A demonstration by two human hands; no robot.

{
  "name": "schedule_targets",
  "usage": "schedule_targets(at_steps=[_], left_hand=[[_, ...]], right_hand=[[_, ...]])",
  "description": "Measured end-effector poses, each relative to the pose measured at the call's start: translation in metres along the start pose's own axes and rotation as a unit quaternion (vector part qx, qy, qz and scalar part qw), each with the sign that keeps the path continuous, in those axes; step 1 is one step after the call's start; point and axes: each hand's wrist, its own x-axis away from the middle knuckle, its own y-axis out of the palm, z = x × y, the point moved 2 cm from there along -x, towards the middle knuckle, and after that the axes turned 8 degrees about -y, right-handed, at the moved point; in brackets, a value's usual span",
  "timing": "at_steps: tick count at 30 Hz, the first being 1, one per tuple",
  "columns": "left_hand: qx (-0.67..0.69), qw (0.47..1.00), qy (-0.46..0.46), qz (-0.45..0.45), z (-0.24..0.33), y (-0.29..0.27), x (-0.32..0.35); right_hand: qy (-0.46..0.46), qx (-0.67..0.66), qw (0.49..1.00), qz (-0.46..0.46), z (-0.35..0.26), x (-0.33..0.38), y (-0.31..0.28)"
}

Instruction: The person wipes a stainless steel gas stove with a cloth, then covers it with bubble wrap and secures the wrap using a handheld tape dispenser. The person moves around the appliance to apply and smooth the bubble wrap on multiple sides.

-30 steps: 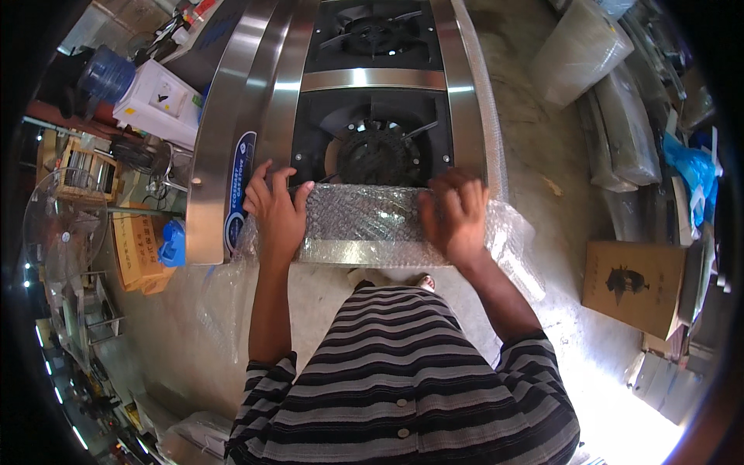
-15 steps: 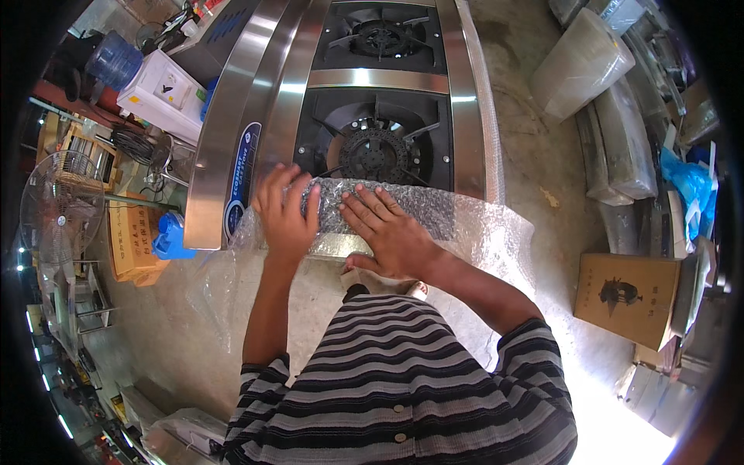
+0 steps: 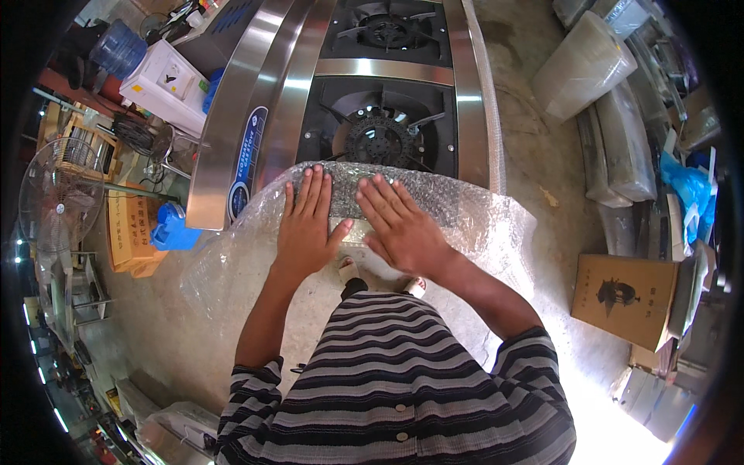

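Note:
A stainless steel gas stove (image 3: 386, 71) with black burner wells runs away from me. Clear bubble wrap (image 3: 484, 225) lies over its near end and spreads out past both sides. My left hand (image 3: 308, 229) rests flat on the wrap, fingers extended toward the nearest burner (image 3: 378, 143). Beside it, my right hand (image 3: 407, 232) also lies on the wrap with fingers stretched out, pointing up and to the left. Neither hand holds anything. The wrap's far edge lies just past my fingertips and hides the stove's front part.
To the left are a standing fan (image 3: 60, 205), a blue plastic container (image 3: 175, 226), a cardboard box (image 3: 132, 232) and a white water dispenser (image 3: 167, 85). On the right stand a wrapped roll (image 3: 585, 66) and a printed carton (image 3: 624, 298). Concrete floor surrounds the stove.
My left hand has come down from a raised, curled pose to lie flat on the wrap. The wrap's left side now reaches farther over the stove's corner. My right hand has shifted slightly right.

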Motion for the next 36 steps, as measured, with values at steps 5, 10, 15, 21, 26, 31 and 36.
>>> schedule_targets(at_steps=[5, 10, 15, 21, 26, 31, 36], left_hand=[[0.047, 0.999, 0.004, -0.016, -0.016, -0.009, -0.012], [0.075, 0.997, -0.013, -0.03, -0.033, -0.012, -0.018], [0.07, 0.997, -0.017, -0.027, -0.037, -0.013, -0.023], [0.037, 0.999, -0.029, -0.018, -0.036, -0.008, -0.024], [0.032, 0.999, -0.02, -0.031, -0.038, -0.006, -0.026], [0.01, 0.998, -0.028, -0.047, -0.041, -0.007, -0.021], [0.002, 0.998, -0.037, -0.048, -0.041, -0.004, -0.026]], right_hand=[[0.065, -0.004, 0.997, -0.041, 0.02, 0.05, 0.004], [0.103, 0.032, 0.994, -0.036, 0.036, 0.075, -0.015], [0.166, 0.017, 0.985, -0.032, 0.062, 0.109, -0.022], [0.262, 0.076, 0.961, 0.053, 0.063, 0.11, -0.021], [0.18, 0.037, 0.983, 0.014, 0.027, 0.096, -0.008], [0.267, -0.006, 0.964, 0.004, 0.069, 0.136, -0.019], [0.285, 0.034, 0.951, 0.117, 0.042, 0.108, -0.034]])
